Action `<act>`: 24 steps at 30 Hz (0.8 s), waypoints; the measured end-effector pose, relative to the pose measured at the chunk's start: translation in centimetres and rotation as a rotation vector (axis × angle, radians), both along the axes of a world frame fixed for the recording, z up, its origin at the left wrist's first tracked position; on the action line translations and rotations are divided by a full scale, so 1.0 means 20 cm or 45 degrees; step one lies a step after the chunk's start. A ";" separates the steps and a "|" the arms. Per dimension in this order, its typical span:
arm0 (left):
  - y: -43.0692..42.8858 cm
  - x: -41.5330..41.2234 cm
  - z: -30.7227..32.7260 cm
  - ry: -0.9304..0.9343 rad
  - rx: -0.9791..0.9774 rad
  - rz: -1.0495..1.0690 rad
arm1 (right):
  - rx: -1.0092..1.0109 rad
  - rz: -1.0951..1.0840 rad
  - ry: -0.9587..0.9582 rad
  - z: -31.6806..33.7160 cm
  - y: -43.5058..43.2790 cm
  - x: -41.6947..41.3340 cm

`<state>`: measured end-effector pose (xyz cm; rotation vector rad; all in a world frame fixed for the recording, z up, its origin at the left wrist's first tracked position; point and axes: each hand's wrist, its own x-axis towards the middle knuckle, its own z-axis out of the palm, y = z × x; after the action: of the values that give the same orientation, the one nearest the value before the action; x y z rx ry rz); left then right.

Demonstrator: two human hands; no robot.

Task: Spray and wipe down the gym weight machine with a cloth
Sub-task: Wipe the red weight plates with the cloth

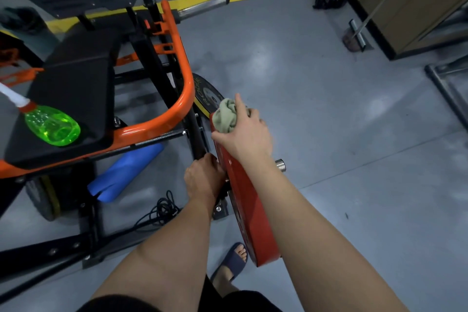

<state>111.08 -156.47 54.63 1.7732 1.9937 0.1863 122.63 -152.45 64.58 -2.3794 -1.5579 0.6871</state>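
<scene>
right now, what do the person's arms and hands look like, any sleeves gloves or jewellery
The left hand and right hand are both bare: no gloves, rings or watch show. The left forearm and right forearm are bare too, with no sleeves, bands or markings in view.

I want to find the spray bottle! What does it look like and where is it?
Look at the weight machine with the orange frame on the left. On its black seat pad lies the spray bottle, tipped on its side. It is the only see-through, bright green thing there, with a white and red top.
</scene>
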 end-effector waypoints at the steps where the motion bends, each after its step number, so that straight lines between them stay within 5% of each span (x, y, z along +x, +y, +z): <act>1: 0.00 0.00 0.00 0.009 0.005 0.002 | -0.035 0.035 -0.010 -0.01 0.03 0.00; 5: 0.01 0.00 -0.01 -0.002 -0.004 -0.027 | -0.068 0.082 -0.063 0.02 0.00 -0.01; 14: 0.01 -0.03 0.02 -0.034 -0.062 -0.116 | 0.179 -0.050 -0.129 0.10 -0.85 -0.02; 20: 0.01 -0.04 0.02 0.147 -0.028 -0.278 | 0.171 -0.051 0.224 0.16 -0.45 -0.11; 24: 0.01 -0.07 -0.02 0.277 -0.126 -0.452 | -0.045 -0.003 0.089 0.15 -0.29 -0.15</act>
<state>109.77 -156.19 54.33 2.1170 1.7510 -0.2245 119.55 -158.27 67.67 -2.3547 -1.5270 0.7948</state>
